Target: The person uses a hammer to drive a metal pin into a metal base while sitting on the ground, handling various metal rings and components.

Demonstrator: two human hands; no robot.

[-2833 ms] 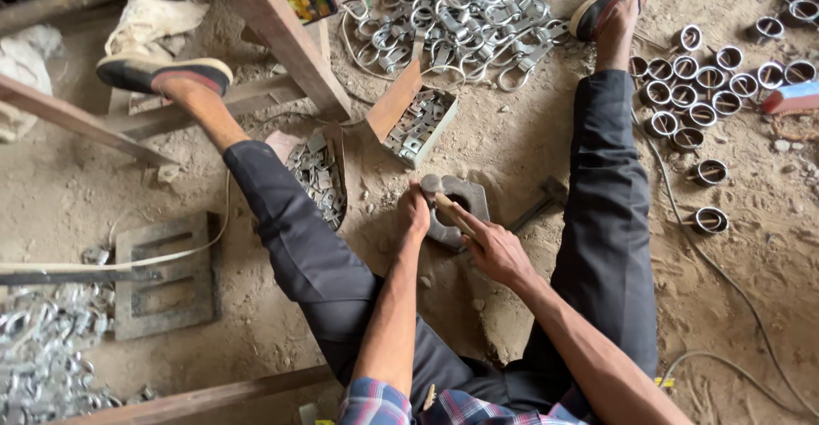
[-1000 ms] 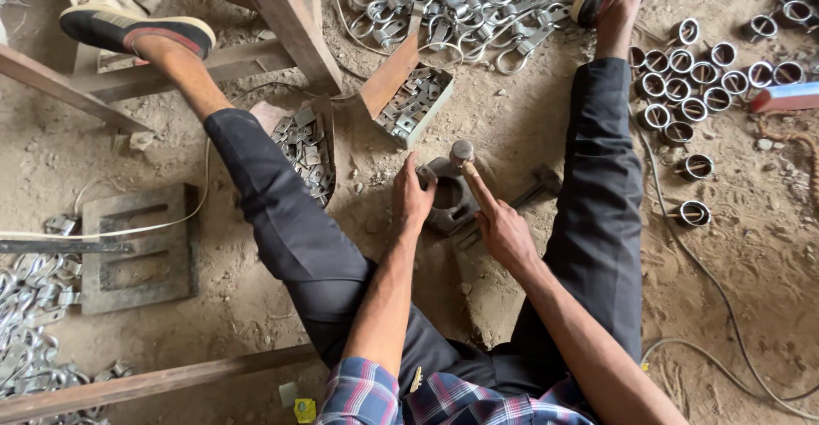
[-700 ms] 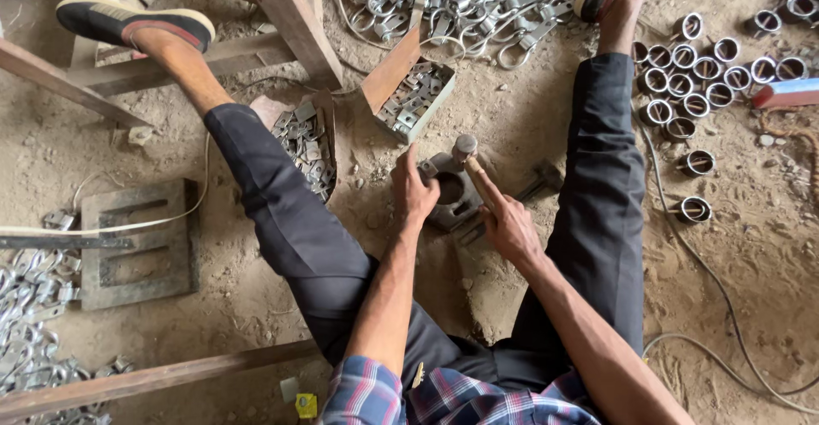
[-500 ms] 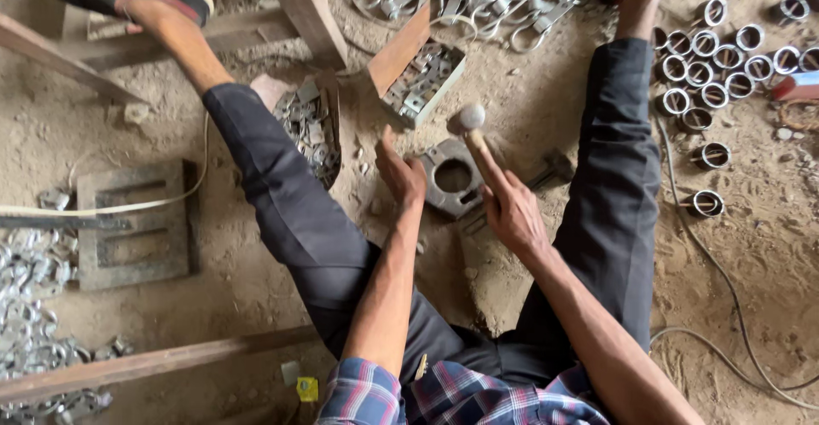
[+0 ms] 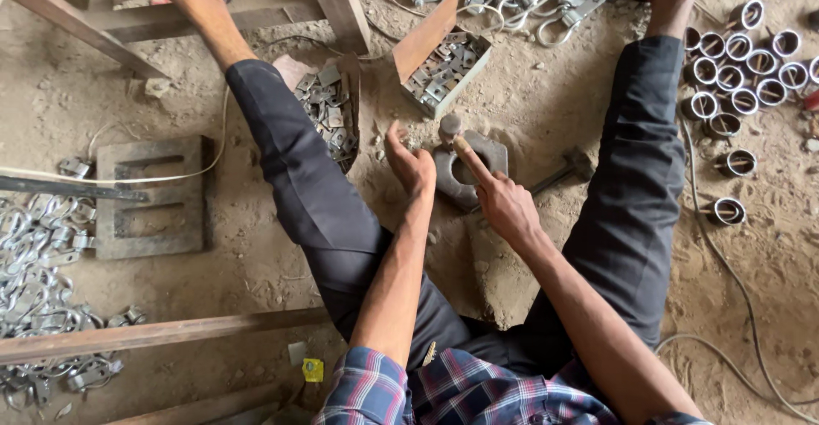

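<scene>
Both hands (image 5: pixel 412 165) (image 5: pixel 503 206) flank block (image 5: pixel 474 171) (touching).

Person's sitting on the ground with both legs spread wide, dark trousers, ankles bare. Both forearms are bare and stretch forward between the knees, checked sleeves rolled up near the elbows. Left hand (image 5: pixel 411 165) is loosely curled, thumb pointing up and away, fingers bent under, palm turned toward the other hand. Right hand (image 5: pixel 502 200) sits just beside it, a bit further out, index finger stretched straight forward and the rest of the fingers folded in. The two hands are close but not touching.
</scene>
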